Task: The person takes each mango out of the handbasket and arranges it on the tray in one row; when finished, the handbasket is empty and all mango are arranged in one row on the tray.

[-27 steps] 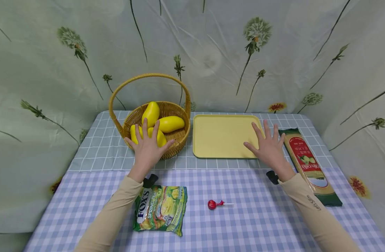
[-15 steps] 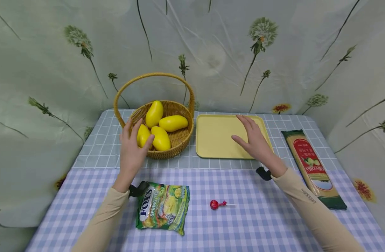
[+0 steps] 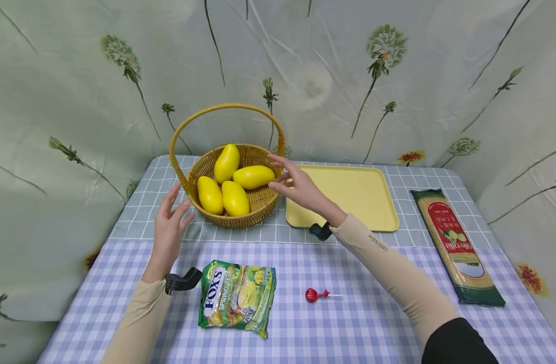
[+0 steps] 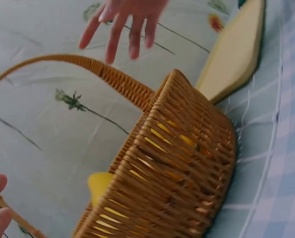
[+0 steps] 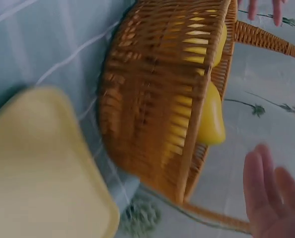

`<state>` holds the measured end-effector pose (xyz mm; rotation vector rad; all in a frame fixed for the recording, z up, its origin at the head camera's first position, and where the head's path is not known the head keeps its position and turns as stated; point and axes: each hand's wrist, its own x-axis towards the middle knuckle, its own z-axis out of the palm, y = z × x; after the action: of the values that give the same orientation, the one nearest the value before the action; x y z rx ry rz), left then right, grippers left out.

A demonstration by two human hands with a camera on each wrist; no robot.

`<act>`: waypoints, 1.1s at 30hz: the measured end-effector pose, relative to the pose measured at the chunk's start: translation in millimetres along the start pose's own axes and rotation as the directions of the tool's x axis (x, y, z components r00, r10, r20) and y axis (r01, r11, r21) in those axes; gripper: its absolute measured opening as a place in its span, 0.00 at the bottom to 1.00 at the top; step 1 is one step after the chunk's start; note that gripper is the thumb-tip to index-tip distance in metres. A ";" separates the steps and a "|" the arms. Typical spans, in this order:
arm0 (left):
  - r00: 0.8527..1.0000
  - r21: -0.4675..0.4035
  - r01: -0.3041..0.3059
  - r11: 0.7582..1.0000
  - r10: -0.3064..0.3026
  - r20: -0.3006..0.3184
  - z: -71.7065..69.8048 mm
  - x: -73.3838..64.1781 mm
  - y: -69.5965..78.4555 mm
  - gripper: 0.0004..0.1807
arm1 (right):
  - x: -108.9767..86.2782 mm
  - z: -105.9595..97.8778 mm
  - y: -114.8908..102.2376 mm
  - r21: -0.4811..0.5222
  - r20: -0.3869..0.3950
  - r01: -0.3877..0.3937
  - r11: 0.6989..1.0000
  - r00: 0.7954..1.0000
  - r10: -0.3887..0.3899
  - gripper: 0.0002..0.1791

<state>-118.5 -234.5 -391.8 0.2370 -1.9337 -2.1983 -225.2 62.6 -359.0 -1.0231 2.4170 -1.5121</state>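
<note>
A wicker basket (image 3: 260, 215) with a tall arched handle (image 3: 228, 106) holds several yellow mangoes (image 3: 254, 177). At its left side is my left hand (image 3: 168, 230), fingers spread and loosely bent, fingertips near the foot of the handle. My right hand (image 3: 303, 187) reaches over from the right, its fingertips beside the basket's right rim, holding nothing. In the left wrist view, the right hand's fingers (image 4: 116, 37) hang above the rim. The right wrist view shows the basket's woven side (image 5: 152, 89), with mangoes (image 5: 212, 116) showing above the rim.
A yellow tray (image 3: 360, 197) lies right of the basket, partly under my right forearm. Nearer me are a green FOX'S candy bag (image 3: 237, 298) and a red lollipop (image 3: 311, 295). An Olivoilà pasta packet (image 3: 457, 247) lies at the right edge. A flowered curtain (image 3: 323, 65) hangs behind.
My right hand has moved left from over the tray to the basket's right side. My left hand has drawn left and down, from in front of the mangoes to the basket's left side.
</note>
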 end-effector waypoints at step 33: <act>0.965 -0.051 0.261 0.964 -0.258 0.053 11.7 21.1 -31.8 0.35 | 69.8 90.3 4.4 -0.453 0.317 -0.198 0.869 0.875 0.365 0.35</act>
<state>-143.4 -224.8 -421.5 0.4598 -1.9568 -2.4382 -242.4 -45.9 -390.3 -0.8647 2.4820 -0.6367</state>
